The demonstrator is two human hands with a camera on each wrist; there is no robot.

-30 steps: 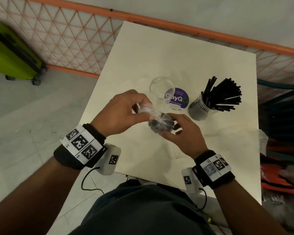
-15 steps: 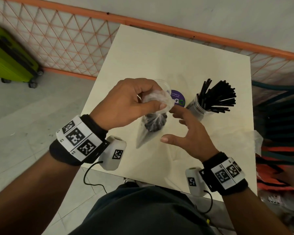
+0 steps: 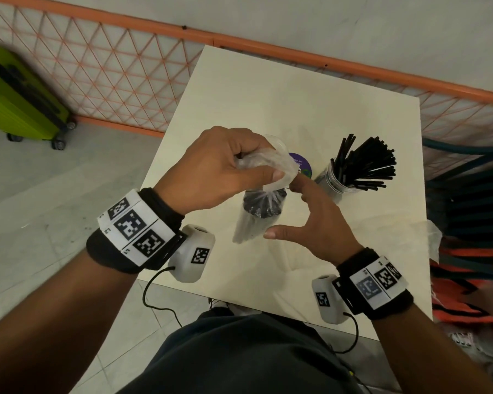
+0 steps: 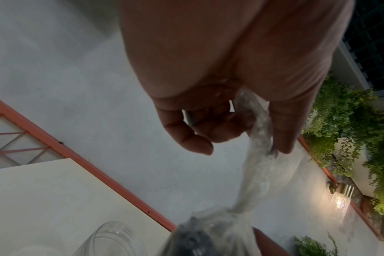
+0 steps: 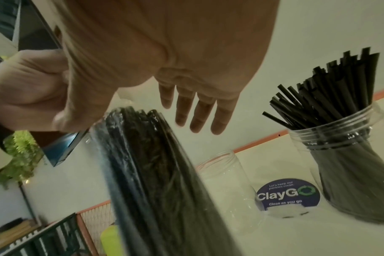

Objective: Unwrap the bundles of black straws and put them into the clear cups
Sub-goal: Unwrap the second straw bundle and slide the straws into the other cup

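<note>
My left hand (image 3: 239, 172) pinches the gathered top of a clear plastic wrapper (image 3: 268, 169) (image 4: 259, 155), and a bundle of black straws (image 3: 261, 209) (image 5: 156, 164) hangs inside it above the table. Beside the bundle my right hand (image 3: 305, 214) (image 5: 195, 112) is spread with straight fingers, holding nothing. An empty clear cup (image 5: 228, 187) (image 4: 112, 240) stands just behind the bundle, mostly hidden by my left hand in the head view. A second clear cup (image 3: 333, 183) (image 5: 351, 173) full of loose black straws (image 3: 365, 163) stands to the right.
A round purple sticker (image 3: 302, 166) (image 5: 287, 194) lies on the cream table (image 3: 296, 103) between the cups. An empty plastic wrapper (image 3: 434, 237) hangs over the table's right edge. An orange mesh fence (image 3: 120, 72) runs behind, with a green suitcase (image 3: 17, 98) at far left.
My left hand has lifted the wrapper's top, so the bundle now hangs upright. My right hand has let go of the bundle and spread beside it.
</note>
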